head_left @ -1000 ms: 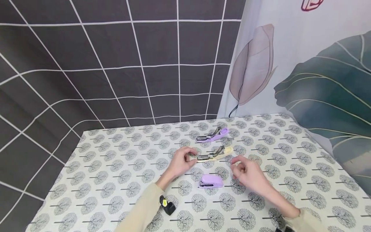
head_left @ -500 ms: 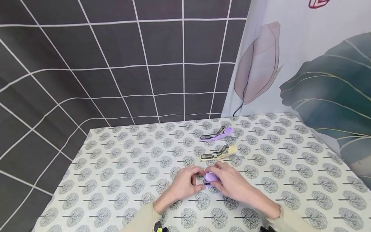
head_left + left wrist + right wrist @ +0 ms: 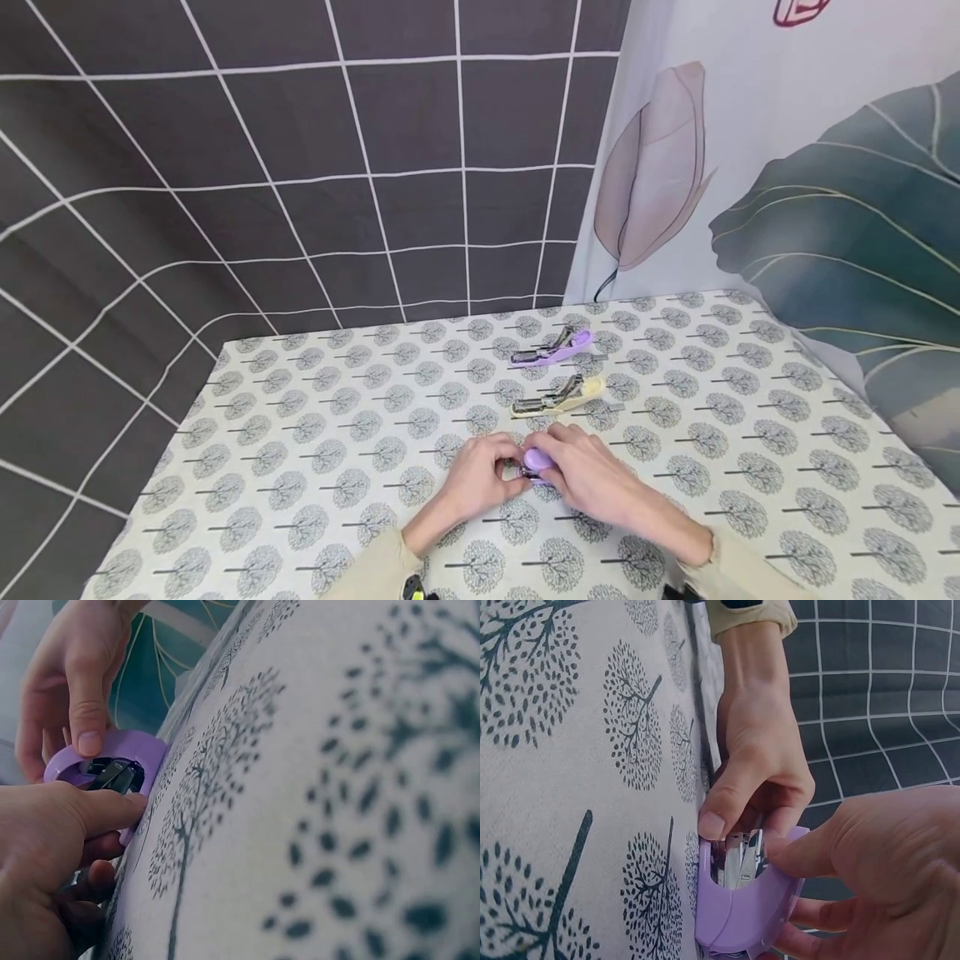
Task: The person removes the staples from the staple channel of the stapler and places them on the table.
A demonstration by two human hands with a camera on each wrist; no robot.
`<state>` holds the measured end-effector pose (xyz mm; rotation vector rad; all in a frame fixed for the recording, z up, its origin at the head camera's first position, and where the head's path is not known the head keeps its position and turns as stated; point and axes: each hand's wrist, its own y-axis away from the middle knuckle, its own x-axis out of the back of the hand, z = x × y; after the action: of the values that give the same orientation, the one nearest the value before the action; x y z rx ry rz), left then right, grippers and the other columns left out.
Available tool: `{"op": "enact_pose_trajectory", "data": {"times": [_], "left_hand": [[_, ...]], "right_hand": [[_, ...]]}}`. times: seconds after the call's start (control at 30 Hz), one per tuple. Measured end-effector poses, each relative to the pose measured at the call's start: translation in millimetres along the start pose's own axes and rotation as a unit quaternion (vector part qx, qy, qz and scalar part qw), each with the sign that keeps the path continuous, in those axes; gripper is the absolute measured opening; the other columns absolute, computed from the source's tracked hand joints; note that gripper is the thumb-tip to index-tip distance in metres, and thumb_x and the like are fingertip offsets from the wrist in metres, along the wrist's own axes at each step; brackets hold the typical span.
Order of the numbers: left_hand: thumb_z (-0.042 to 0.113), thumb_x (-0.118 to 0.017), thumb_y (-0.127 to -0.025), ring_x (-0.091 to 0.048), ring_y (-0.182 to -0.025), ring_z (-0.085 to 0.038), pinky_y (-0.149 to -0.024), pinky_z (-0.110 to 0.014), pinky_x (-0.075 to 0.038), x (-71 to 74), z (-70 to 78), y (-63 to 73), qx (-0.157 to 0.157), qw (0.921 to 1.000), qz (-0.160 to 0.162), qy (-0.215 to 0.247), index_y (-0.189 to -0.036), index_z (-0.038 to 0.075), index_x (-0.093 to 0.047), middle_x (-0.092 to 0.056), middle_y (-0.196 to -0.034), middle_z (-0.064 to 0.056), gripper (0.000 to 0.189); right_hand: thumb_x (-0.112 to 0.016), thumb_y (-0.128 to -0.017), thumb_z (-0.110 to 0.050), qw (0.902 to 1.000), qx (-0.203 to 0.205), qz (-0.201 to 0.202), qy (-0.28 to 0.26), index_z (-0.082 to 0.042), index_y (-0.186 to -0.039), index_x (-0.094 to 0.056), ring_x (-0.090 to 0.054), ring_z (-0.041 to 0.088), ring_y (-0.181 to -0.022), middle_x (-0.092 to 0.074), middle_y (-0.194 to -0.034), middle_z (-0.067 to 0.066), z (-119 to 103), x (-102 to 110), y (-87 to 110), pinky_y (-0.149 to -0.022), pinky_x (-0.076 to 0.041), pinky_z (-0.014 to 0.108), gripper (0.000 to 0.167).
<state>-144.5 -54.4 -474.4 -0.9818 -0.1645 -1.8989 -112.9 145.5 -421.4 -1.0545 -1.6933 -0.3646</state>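
At the far left you face a dark cloth (image 3: 300, 125) crossed by white grid lines, hanging behind the desk (image 3: 238, 492), whose pale covering is printed with small grey trees. Your left sleeve (image 3: 371, 554) is cream and comes in from the bottom edge, with a black device (image 3: 411, 588) at the wrist. Your left hand (image 3: 476, 477) pinches the left end of the small purple stapler (image 3: 538, 460), with your left thumb (image 3: 112, 811) against its metal part. That stapler is between your two hands, low over the near middle of the desk; you cannot tell whether its base bears on the covering. Its rounded cover tops a silver inner part, seen from your right wrist. Beyond it lie two opened staplers, one behind the other: the purple one (image 3: 558, 353) farther off, the yellow one (image 3: 581, 393) nearer you, each with metal raised between its ends. Your right hand (image 3: 592, 479) grips the stapler's body from the right, fingers and thumb curled about it, just beside your left fingertips. Farther right hangs a white curtain (image 3: 720, 50) printed with a pinkish leaf and a large green one.
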Motion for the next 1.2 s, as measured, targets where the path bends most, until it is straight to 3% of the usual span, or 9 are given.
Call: {"op": "enact_pose_trajectory", "data": {"times": [0.2,0.5,0.87,1.03,1.2], "left_hand": [[0.011,-0.088,-0.073,-0.041,-0.054,0.004,-0.051,-0.016,-0.038,1.0,-0.6,-1.5,0.004,0.9999,-0.002,-0.010,-0.092,0.010,-0.076,-0.068,-0.086,0.008,0.022],[0.013,-0.089,-0.072,-0.041,-0.053,0.003,-0.053,-0.019,-0.037,2.9,0.2,-0.7,0.036,0.9992,-0.006,-0.017,-0.094,0.016,-0.077,-0.067,-0.087,0.013,0.025],[0.014,-0.088,-0.073,-0.041,-0.053,0.003,-0.052,-0.019,-0.037,5.0,2.6,-1.7,0.030,0.9993,-0.009,-0.022,-0.093,0.016,-0.076,-0.066,-0.086,0.014,0.024],[0.014,-0.088,-0.073,-0.041,-0.054,0.003,-0.053,-0.018,-0.037,3.6,2.9,-2.1,0.030,0.9991,-0.013,-0.027,-0.092,0.017,-0.076,-0.065,-0.086,0.014,0.023],[0.015,-0.088,-0.073,-0.041,-0.055,0.004,-0.054,-0.018,-0.037,1.7,3.0,-1.1,0.028,0.9989,-0.015,-0.033,-0.092,0.018,-0.075,-0.064,-0.086,0.015,0.023]], "right_hand": [[-0.068,-0.084,0.009,0.9978,-0.013,0.008,-0.064,-0.007,-0.116,-0.063,-0.058,0.013,-0.082,-0.059,-0.097,0.001,4.8,6.1,3.5,-0.073,-0.055,0.030,0.036],[-0.064,-0.084,0.013,0.9862,0.020,0.032,-0.161,-0.005,-0.109,-0.056,-0.059,0.007,-0.083,-0.056,-0.092,-0.006,22.3,11.9,13.7,-0.073,-0.055,0.026,0.032],[-0.066,-0.087,0.010,0.9707,0.030,0.055,-0.232,-0.004,-0.111,-0.054,-0.069,0.025,-0.089,-0.064,-0.096,0.004,36.3,13.4,24.8,-0.077,-0.057,0.030,0.031],[-0.066,-0.087,0.009,0.9699,0.021,0.065,-0.234,-0.006,-0.113,-0.055,-0.068,0.024,-0.094,-0.064,-0.102,0.003,44.1,10.4,30.0,-0.079,-0.057,0.030,0.031],[-0.067,-0.081,0.018,0.9655,0.037,0.088,-0.242,-0.005,-0.113,-0.056,-0.069,0.022,-0.091,-0.066,-0.102,0.004,51.2,6.1,33.9,-0.074,-0.058,0.031,0.042]]}}
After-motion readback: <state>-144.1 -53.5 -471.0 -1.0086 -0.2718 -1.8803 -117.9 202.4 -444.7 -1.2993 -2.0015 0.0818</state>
